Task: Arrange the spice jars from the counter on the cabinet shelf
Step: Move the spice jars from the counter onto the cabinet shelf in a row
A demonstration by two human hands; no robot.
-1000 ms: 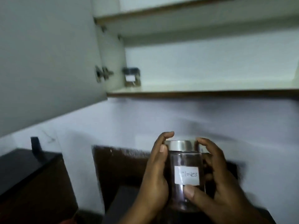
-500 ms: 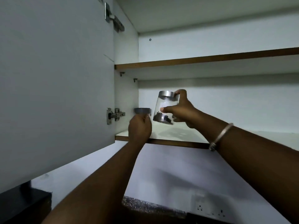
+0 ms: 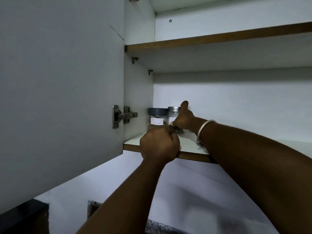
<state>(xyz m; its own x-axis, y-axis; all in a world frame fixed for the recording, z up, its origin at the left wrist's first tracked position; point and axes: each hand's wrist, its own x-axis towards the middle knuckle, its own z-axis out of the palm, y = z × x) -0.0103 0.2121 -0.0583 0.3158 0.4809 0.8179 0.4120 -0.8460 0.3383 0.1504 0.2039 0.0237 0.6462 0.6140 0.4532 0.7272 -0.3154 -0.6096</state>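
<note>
- Door (image 3: 59,98): open, hinge (image 3: 124,116) at its right edge
- Dark-lidded jar (image 3: 156,118): upright on lower shelf (image 3: 135,142), near left wall
- Left hand (image 3: 159,145): fingers curled, in front of this jar; grip cannot be determined
- Silver-lidded jar (image 3: 173,114): upright, just beside dark-lidded jar
- Right hand (image 3: 183,119): grips silver-lidded jar; bracelet (image 3: 204,127) on wrist

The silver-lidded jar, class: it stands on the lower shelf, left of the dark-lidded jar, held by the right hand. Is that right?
No. The head view shows the silver-lidded jar right of the dark-lidded jar, not left. It does stand on the lower shelf, held by the right hand.
</note>
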